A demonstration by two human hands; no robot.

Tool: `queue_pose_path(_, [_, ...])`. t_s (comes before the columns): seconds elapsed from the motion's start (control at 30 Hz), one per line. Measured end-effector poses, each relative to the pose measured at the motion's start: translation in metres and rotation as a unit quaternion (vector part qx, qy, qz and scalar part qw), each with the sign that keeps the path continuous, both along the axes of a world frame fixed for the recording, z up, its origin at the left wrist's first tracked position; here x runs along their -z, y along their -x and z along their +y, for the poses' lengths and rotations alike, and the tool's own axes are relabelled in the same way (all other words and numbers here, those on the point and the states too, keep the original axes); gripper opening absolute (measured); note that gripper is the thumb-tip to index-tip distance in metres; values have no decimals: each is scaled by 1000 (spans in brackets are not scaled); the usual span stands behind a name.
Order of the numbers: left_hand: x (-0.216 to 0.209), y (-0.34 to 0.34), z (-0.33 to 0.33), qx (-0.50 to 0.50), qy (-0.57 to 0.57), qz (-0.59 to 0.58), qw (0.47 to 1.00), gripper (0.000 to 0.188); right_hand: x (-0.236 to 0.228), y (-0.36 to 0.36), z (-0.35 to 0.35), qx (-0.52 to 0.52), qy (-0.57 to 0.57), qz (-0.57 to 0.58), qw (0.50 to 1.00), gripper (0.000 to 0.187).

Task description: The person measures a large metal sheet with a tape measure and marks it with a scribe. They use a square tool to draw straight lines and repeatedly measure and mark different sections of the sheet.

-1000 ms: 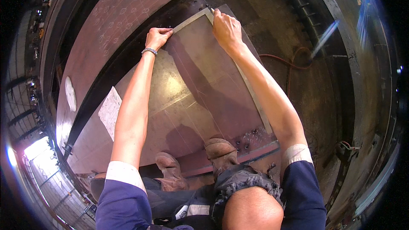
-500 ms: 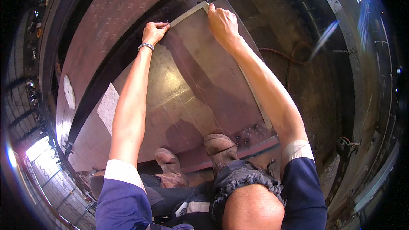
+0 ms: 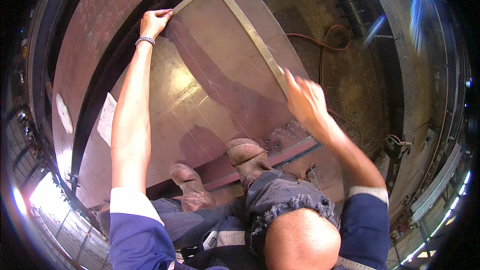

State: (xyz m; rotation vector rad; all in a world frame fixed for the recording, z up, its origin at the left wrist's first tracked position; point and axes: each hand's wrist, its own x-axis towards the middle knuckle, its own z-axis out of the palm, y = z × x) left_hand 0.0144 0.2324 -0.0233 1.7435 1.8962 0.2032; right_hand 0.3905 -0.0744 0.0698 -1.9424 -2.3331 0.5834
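Observation:
A thin L-shaped steel square (image 3: 243,24) lies on a large flat metal plate (image 3: 222,57) scribed with fine pale lines. My left hand (image 3: 155,22) is closed on the end of its short arm, thumb and fingers pinching the strip. A beaded bracelet circles that wrist. Beside the lower part of the long arm is my right hand (image 3: 306,97), slightly blurred. Its fingers are curled together near the strip's edge, with a small pale tip at the front; what they hold, if anything, cannot be made out.
My boots (image 3: 246,152) rest at the plate's near edge, by small dark bits. A pale sheet piece (image 3: 106,120) lies by my left forearm. Left stands a marked reddish plate (image 3: 100,25) bearing a white disc (image 3: 63,113). A reddish hose (image 3: 322,45) coils at right.
My right hand has moved from the square's corner down and right along its long arm, which now shows. My left hand stays on the short arm; the whole view has shifted.

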Motion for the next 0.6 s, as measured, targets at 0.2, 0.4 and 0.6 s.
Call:
queue_pose_path(0.2, [-7, 3, -4, -26, 17, 29, 999, 27, -33, -57, -144, -10, 289, -82, 954, 47])
queue_pose_path(0.4, [-6, 2, -3, -3, -5, 16, 1000, 29, -5, -65, -156, 186, 180, -9, 966, 46])
queue_pose_path(0.6, [-21, 10, -9, 8, -80, 13, 997, 33, 23, -23, -137, 276, 200, 174, 924, 28])
